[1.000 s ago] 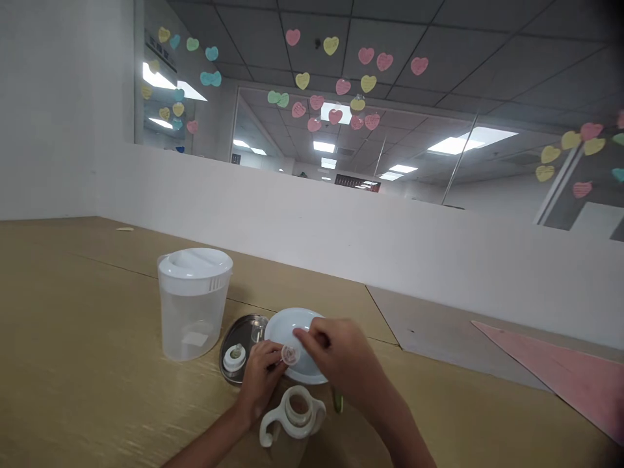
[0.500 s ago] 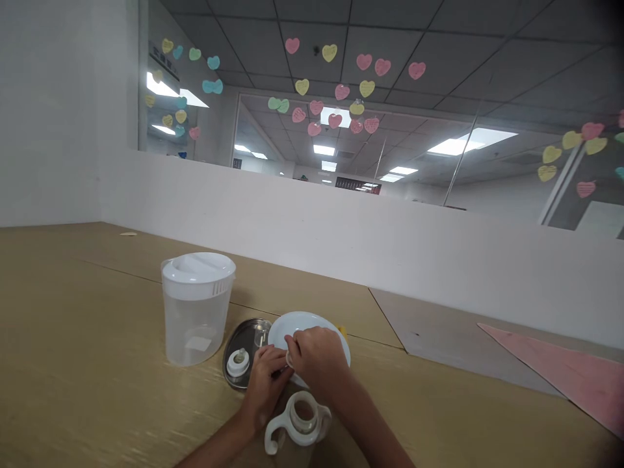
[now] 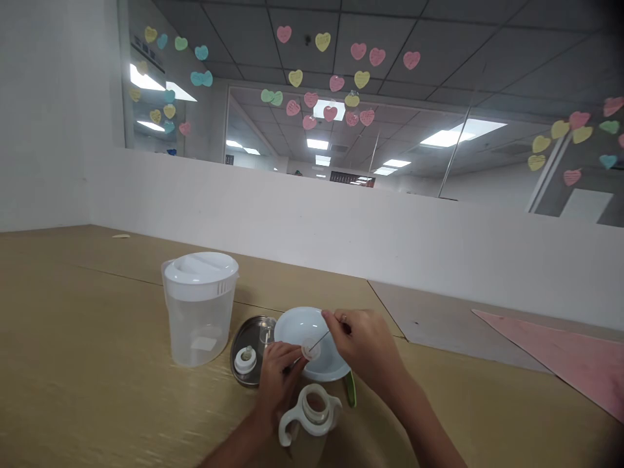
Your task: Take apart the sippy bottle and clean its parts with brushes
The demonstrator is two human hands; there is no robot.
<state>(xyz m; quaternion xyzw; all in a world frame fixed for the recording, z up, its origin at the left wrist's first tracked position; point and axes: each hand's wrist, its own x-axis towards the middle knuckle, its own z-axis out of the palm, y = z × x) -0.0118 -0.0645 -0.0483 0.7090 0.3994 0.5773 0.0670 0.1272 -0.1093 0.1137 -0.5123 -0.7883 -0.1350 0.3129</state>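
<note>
My left hand (image 3: 280,374) pinches a small, round, whitish translucent piece (image 3: 311,350) over the near edge of a white bowl (image 3: 297,318). In my closed right hand (image 3: 363,338), a thin dark rod (image 3: 320,338) slants down to the left, its lower end at the small piece. Whatever else the right fingers cover is hidden. Just below my hands stands an open baby bottle (image 3: 314,422) with a white two-handled collar. A bottle nipple in a white ring (image 3: 245,359) rests on the metal tray (image 3: 238,380) left of my left hand.
A translucent pitcher with a white lid (image 3: 199,305) stands left of the tray. A small clear piece (image 3: 266,333) lies at the tray's far end. Beside the bowl, a green strip-like object (image 3: 351,389) shows. Pink sheet (image 3: 560,357) covers the table's right side.
My right hand has moved right, away from my left, and the thin rod now shows between them. The green object has come into sight, and the view has shifted slightly.
</note>
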